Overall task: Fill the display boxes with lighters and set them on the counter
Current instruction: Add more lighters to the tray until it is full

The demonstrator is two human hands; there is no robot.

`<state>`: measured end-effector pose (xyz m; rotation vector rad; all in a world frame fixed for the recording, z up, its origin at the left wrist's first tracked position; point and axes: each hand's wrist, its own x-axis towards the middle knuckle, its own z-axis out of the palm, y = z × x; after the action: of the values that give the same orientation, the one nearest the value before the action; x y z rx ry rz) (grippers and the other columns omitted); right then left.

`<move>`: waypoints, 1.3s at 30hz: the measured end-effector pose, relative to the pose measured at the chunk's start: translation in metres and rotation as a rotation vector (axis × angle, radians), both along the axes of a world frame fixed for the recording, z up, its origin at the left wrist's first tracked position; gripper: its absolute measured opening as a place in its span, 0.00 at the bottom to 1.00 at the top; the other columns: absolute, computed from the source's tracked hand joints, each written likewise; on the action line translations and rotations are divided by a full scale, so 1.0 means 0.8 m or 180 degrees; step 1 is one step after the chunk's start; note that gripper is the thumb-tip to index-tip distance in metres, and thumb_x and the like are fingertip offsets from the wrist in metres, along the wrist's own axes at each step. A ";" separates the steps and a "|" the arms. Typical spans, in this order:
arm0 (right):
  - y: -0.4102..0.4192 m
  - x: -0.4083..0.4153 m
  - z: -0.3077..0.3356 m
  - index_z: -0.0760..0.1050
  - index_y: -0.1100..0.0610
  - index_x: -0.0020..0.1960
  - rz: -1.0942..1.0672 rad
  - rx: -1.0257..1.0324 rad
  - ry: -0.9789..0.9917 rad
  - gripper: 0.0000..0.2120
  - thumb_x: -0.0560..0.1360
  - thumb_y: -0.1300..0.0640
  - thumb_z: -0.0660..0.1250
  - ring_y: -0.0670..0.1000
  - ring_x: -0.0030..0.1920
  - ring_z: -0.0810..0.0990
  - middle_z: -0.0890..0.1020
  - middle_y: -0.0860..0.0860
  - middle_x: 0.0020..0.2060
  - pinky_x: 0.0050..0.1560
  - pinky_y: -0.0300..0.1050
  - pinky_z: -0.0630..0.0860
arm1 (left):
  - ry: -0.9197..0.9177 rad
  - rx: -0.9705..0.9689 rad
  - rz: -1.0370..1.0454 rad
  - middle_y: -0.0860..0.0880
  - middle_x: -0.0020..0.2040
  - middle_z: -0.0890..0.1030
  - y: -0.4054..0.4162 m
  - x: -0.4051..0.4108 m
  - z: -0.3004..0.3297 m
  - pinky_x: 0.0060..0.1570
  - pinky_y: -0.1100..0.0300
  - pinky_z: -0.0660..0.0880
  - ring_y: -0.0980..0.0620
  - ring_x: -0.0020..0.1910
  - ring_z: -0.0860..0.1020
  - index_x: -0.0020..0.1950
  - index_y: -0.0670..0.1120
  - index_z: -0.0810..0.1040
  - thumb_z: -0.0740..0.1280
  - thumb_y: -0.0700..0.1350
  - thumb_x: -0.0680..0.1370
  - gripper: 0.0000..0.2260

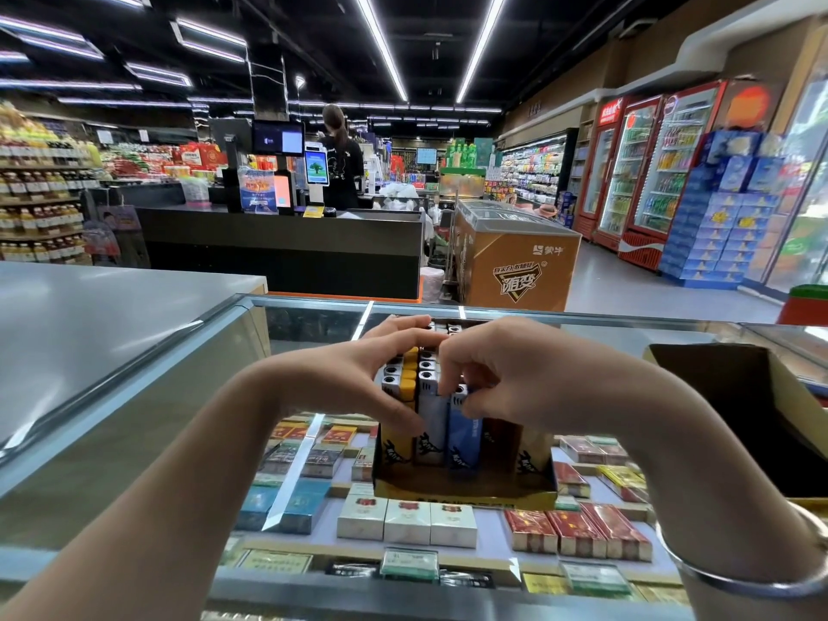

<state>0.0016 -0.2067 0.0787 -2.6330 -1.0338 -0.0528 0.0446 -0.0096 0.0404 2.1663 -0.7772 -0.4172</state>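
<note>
A yellow-and-black cardboard display box (466, 488) stands on the glass counter (313, 309) in front of me. Upright lighters (430, 387) in yellow, white and blue fill its rows. My left hand (358, 374) wraps around the left side of the lighter block, thumb across the white front lighter. My right hand (497, 369) comes in from the right, its fingertips pinching the top of a blue lighter (463, 430) in the front row. The right part of the front row is hidden behind my right hand.
A dark open cardboard carton (717, 396) sits on the counter at right. Cigarette packs (405, 522) lie under the glass. A steel worktop (89, 316) lies to the left. Beyond are a checkout counter with a person, a freezer chest (515, 257) and drink coolers.
</note>
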 end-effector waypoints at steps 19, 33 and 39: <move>-0.064 0.052 -0.030 0.74 0.53 0.51 -0.1413 0.1674 -0.0298 0.07 0.77 0.50 0.63 0.46 0.40 0.75 0.77 0.48 0.42 0.37 0.39 0.71 | 0.0350 -0.0184 0.0271 0.56 0.66 0.66 0.002 0.001 -0.002 0.58 0.62 0.73 0.57 0.60 0.72 0.67 0.73 0.44 0.77 0.42 0.65 0.51; -0.034 0.049 -0.068 0.73 0.53 0.48 -0.1975 0.2880 0.1802 0.12 0.79 0.47 0.55 0.48 0.33 0.80 0.81 0.50 0.33 0.32 0.42 0.71 | 0.0152 -0.1373 0.1078 0.55 0.52 0.76 -0.014 -0.026 -0.050 0.38 0.69 0.76 0.63 0.46 0.80 0.67 0.62 0.53 0.74 0.32 0.65 0.44; 0.001 0.050 -0.074 0.76 0.54 0.47 -0.1842 0.3095 0.1808 0.14 0.78 0.47 0.55 0.54 0.44 0.79 0.81 0.52 0.38 0.41 0.48 0.75 | 0.0087 -0.1551 0.1196 0.52 0.50 0.80 0.015 -0.025 -0.046 0.38 0.67 0.77 0.60 0.47 0.81 0.56 0.62 0.66 0.71 0.34 0.58 0.34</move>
<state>0.0419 -0.2059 0.0195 -1.7675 0.0165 0.0529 0.0247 0.0023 0.0034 1.7841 -0.3877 -0.0516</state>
